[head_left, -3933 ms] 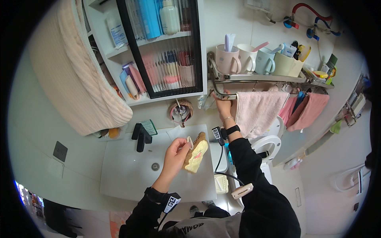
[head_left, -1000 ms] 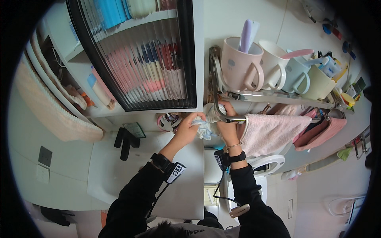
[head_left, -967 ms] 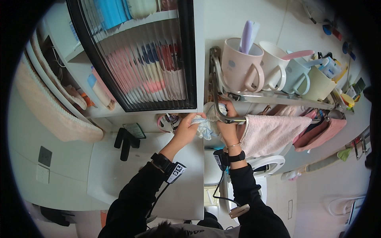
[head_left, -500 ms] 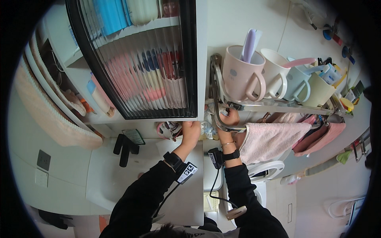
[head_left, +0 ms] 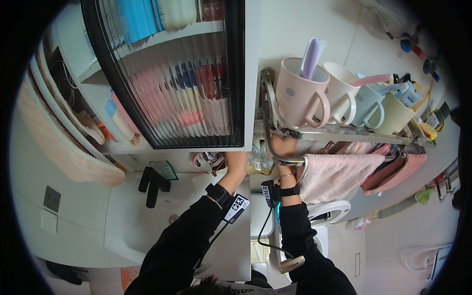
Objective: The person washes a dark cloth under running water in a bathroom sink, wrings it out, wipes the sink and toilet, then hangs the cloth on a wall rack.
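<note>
My left hand (head_left: 237, 161) reaches under the lower edge of a white wall cabinet (head_left: 196, 151), which hides its fingers. Just left of it is a pink-rimmed round container (head_left: 210, 162) with small dark and light items inside. My right hand (head_left: 283, 146) reaches in behind the metal bar of a wall rack (head_left: 290, 160), and its fingers are covered too. Between the two hands sits a crumpled, clear plastic-looking item (head_left: 257, 160); whether either hand touches it I cannot tell. Both wrists wear black straps with small marked boxes.
The cabinet has a ribbed glass door (head_left: 182, 98) with a black frame. Pink, white, blue and pale green mugs (head_left: 301, 101) stand on the rack, with a pink towel (head_left: 339, 174) hanging below. A sink (head_left: 132, 221) with a black faucet (head_left: 153, 187) is lower left; a toilet (head_left: 332, 214) is lower right.
My left hand has slid farther under the cabinet, so its knuckles no longer show. My right hand has gone deeper behind the rack, hiding its fingers.
</note>
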Tool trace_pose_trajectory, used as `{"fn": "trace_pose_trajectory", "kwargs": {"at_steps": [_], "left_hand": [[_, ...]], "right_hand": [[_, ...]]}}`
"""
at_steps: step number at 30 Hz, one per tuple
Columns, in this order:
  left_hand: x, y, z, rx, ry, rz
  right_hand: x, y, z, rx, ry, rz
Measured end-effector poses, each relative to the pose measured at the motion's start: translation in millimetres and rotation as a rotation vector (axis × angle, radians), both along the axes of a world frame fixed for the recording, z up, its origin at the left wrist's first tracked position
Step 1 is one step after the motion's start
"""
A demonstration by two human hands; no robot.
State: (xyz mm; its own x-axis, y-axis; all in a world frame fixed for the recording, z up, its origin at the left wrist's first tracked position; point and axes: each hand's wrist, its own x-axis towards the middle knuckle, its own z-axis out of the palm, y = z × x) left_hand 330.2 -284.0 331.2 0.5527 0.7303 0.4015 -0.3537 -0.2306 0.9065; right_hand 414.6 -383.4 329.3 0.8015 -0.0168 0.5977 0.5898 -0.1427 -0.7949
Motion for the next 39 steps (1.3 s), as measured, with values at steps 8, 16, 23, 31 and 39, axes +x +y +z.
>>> {"fn": "trace_pose_trajectory", "kwargs": {"at_steps": [8,16,23,31,39], "left_hand": [[-17.3,16.1,-30.9,0.116,0.217,-0.192],[-72.4,15.9,-14.6,-0.33,0.156,-0.41],[-157.3,12.2,-30.4,-0.413,0.343,-0.468],[-370.5,24.2,-105.6,-0.555,0.592,-0.113],[-669.0,-43.8,-134.5,-1.013,0.691,0.439]], "right_hand": [[-34.8,-19.3,-7.9,-0.304,-0.099,-0.115],[-84.4,-56.1,-20.7,-0.502,-0.303,-0.113],[-120.4,-84.6,-36.6,-0.392,0.029,0.187],[-198.7,-124.6,-88.1,-0.634,0.118,0.635],[-344.8,-104.6,-118.8,-1.039,0.29,1.557]]}}
